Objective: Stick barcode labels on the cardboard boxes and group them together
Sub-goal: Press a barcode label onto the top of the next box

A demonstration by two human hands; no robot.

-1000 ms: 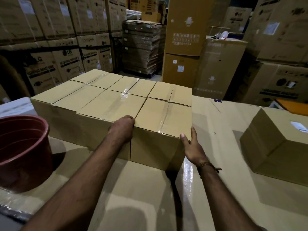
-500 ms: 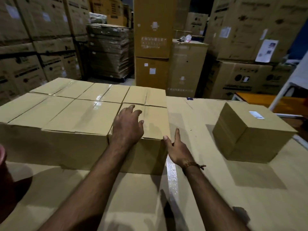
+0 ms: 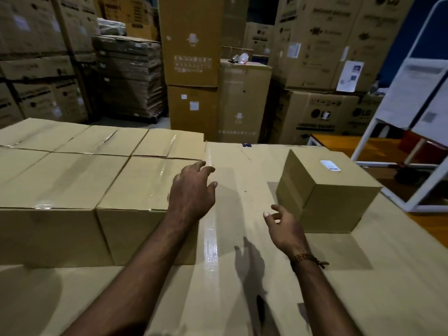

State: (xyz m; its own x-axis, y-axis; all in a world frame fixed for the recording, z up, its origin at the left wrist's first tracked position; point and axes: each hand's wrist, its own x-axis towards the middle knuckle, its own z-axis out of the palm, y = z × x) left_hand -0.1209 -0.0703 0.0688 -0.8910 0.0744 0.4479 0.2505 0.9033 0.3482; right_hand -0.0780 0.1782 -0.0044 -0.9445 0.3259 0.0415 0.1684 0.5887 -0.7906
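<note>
Both hands are hovering with fingers loosely spread, holding nothing: left hand (image 3: 191,190) by the grouped boxes (image 3: 101,180), right hand (image 3: 282,226) nearing the labelled box (image 3: 324,190) sitting apart toward the cardboard-covered table's (image 3: 242,287) right edge. It appears stiff, smooth-sided and probably light; gripping opposite side faces seems advisable.

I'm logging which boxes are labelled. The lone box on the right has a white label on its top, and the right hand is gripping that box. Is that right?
Not quite. The head view shows the right hand open, holding nothing, just short of the lone box. The white label is on its top.
</note>
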